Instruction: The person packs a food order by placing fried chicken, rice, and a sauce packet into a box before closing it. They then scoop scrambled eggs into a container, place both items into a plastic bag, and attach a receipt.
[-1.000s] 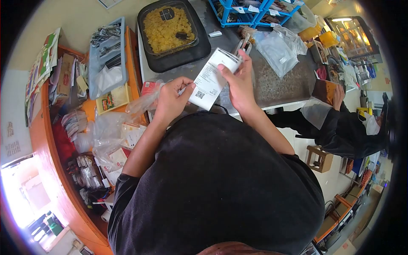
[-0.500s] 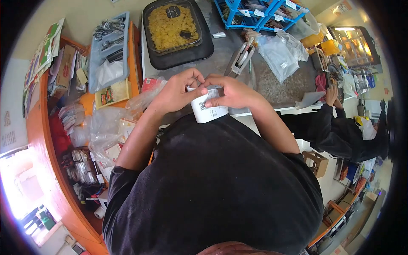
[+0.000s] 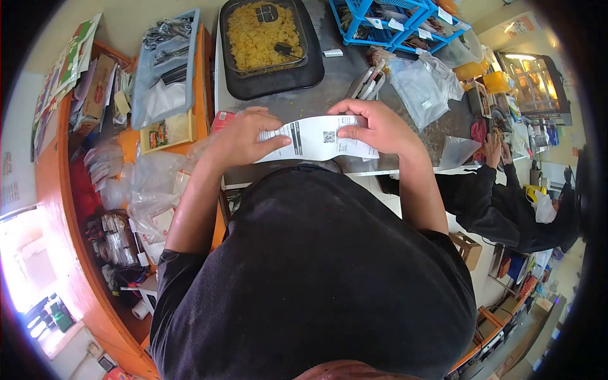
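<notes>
A long white printed receipt (image 3: 313, 140) with a QR code and a dark band is stretched sideways in front of my chest, slightly curled. My left hand (image 3: 246, 136) grips its left end, thumb on top of the paper. At the other end, my right hand (image 3: 375, 128) pinches it between thumb and fingers. Both hands are just over the front edge of the grey metal counter (image 3: 266, 109). Behind them on the counter is a glass dish of yellow food (image 3: 263, 39) on a black tray (image 3: 310, 82), with a dark utensil in the food.
Blue stacked racks (image 3: 380, 25), metal tongs (image 3: 368, 82) and clear plastic bags (image 3: 421, 92) lie at the back right. A cutlery tray (image 3: 166, 69) sits on an orange shelf at left, above more plastic bags (image 3: 152, 183). At right, a co-worker (image 3: 506, 206) in black reaches toward the counter.
The receipt, folded over in a loop before, is now spread out lengthwise. My hands have moved apart, left hand leftward and right hand rightward.
</notes>
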Action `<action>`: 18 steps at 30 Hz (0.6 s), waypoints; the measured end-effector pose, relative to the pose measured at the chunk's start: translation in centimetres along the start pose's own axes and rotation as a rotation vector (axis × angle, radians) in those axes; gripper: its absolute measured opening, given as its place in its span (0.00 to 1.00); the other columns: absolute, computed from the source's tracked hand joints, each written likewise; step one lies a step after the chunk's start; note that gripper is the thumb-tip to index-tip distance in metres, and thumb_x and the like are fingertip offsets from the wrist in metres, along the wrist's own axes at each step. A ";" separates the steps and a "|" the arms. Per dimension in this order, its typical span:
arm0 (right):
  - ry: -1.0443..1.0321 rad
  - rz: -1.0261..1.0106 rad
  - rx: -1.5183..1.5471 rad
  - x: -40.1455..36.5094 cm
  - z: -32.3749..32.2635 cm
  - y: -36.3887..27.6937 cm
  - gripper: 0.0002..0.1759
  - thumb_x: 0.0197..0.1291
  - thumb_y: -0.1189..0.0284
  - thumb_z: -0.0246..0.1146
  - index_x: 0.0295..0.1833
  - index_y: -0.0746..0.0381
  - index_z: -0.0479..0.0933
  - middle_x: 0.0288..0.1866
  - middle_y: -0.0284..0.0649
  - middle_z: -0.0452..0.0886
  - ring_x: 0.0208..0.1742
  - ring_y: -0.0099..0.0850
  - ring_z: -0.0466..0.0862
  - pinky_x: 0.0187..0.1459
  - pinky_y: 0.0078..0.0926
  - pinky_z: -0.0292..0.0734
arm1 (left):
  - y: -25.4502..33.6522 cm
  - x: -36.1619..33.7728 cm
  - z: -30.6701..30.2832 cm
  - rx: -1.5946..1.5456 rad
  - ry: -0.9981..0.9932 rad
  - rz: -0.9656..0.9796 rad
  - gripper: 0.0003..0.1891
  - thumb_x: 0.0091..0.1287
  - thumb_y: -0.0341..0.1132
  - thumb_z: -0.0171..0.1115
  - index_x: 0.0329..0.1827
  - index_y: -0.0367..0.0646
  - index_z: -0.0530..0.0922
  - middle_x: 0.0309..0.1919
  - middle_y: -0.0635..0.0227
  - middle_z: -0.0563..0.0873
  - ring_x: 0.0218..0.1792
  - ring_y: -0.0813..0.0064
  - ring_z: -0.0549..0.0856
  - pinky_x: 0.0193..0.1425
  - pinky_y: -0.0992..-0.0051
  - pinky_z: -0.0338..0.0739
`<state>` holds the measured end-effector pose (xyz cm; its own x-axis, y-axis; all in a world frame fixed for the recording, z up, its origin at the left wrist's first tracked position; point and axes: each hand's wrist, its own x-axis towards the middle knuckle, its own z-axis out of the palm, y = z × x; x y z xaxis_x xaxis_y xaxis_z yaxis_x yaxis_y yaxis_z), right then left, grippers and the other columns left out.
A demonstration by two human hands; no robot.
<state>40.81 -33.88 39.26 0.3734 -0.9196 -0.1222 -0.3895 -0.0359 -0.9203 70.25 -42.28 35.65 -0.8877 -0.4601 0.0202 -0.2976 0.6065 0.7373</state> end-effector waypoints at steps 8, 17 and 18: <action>-0.116 -0.098 -0.282 1.3 0.9 -0.5 0.10 0.61 0.69 0.68 0.43 0.63 0.80 0.32 0.46 0.84 0.34 0.43 0.84 0.35 0.38 0.74 | 2.8 1.6 1.0 -0.190 -0.023 0.067 0.11 0.67 0.35 0.64 0.48 0.38 0.81 0.36 0.59 0.86 0.43 0.54 0.85 0.49 0.60 0.75; -0.060 -0.165 -0.589 2.8 3.8 -0.4 0.10 0.63 0.67 0.67 0.38 0.62 0.79 0.31 0.48 0.82 0.33 0.48 0.83 0.33 0.44 0.74 | 1.9 1.6 3.3 -0.151 0.166 0.047 0.08 0.71 0.34 0.60 0.41 0.37 0.78 0.32 0.52 0.83 0.37 0.49 0.84 0.42 0.59 0.75; -0.037 -0.229 -0.576 2.6 4.0 -0.4 0.10 0.63 0.66 0.67 0.37 0.62 0.79 0.32 0.47 0.82 0.33 0.48 0.83 0.34 0.44 0.75 | 1.6 1.3 3.3 -0.250 0.171 0.073 0.08 0.72 0.34 0.59 0.42 0.36 0.78 0.31 0.52 0.83 0.37 0.51 0.84 0.42 0.60 0.75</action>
<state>45.33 -34.72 37.79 0.5264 -0.8496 0.0323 -0.6837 -0.4455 -0.5780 67.45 -39.75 34.67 -0.8254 -0.5362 0.1767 -0.1210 0.4737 0.8724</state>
